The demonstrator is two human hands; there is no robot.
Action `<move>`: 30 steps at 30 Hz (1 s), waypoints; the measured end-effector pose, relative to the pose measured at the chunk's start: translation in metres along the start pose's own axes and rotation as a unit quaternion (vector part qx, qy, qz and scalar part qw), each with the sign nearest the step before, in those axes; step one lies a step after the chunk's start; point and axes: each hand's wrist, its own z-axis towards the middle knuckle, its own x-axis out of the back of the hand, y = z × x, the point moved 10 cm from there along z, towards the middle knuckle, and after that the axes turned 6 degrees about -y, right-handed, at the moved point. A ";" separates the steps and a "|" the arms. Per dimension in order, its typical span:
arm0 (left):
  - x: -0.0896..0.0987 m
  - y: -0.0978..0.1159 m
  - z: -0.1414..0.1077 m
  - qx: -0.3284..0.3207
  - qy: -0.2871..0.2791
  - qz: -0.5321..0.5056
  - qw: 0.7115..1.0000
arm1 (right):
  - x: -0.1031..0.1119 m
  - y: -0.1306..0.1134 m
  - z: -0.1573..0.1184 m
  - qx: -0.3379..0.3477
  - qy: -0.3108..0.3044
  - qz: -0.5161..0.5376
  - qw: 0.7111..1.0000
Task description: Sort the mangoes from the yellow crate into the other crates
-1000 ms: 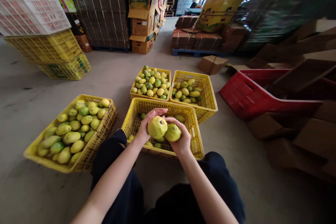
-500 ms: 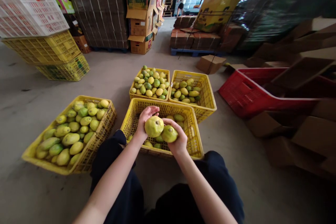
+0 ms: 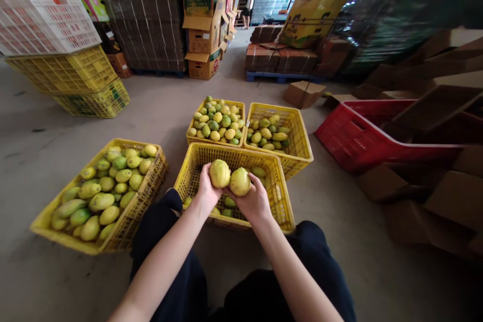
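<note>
Over the near yellow crate (image 3: 284,196), my left hand (image 3: 207,192) holds a yellow-green fruit (image 3: 219,173). Close beside it, my right hand (image 3: 257,203) grips another yellow-green fruit (image 3: 240,182). The hands nearly meet below the two fruits. A few fruits lie low in this crate, partly hidden by my hands. Behind it are a yellow crate (image 3: 190,136) heaped with small yellow and green fruits and a partly filled yellow crate (image 3: 300,133). To the left, a tilted yellow crate (image 3: 160,166) is full of larger fruits.
A red crate (image 3: 350,146) with cardboard pieces stands on the right, beside loose cardboard (image 3: 453,201). Stacked crates (image 3: 79,73) are at the back left. Boxes (image 3: 204,40) and a loaded pallet (image 3: 281,58) stand behind. A person (image 3: 249,2) is in the far background.
Both fruits have turned in my hands and shifted slightly, the left one upward. My fingers have moved lower around them. The distant person has moved left.
</note>
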 end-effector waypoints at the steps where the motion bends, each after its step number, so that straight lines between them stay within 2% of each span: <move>1: 0.006 0.000 0.002 0.003 0.020 -0.003 1.000 | 0.001 0.002 0.001 -0.009 -0.007 -0.007 1.000; 7: 0.025 -0.006 0.008 0.021 0.068 -0.004 0.997 | 0.019 0.017 0.011 -0.058 -0.008 -0.042 0.997; 13: 0.030 -0.004 0.011 0.016 0.068 -0.003 0.998 | 0.020 0.023 0.017 -0.068 -0.030 -0.062 0.995; 18: 0.021 0.003 0.004 0.004 0.053 -0.013 0.998 | 0.010 0.014 0.011 -0.062 0.002 -0.061 0.996; 21: 0.001 0.011 -0.006 -0.007 -0.007 -0.037 0.999 | -0.002 0.000 0.008 -0.048 -0.011 -0.086 0.995; 23: -0.017 0.016 -0.015 -0.008 -0.062 -0.047 0.997 | -0.005 -0.011 0.007 -0.020 -0.005 -0.115 0.993; 25: -0.031 0.016 -0.024 -0.006 -0.103 -0.040 0.994 | -0.004 -0.030 0.006 0.056 0.013 -0.149 0.987; 28: -0.043 0.009 -0.031 -0.006 -0.147 -0.007 0.989 | -0.009 -0.054 -0.003 0.211 0.028 -0.241 0.947; 30: -0.045 0.003 -0.031 -0.016 -0.168 0.015 0.985 | -0.015 -0.050 -0.005 0.246 0.007 -0.300 0.921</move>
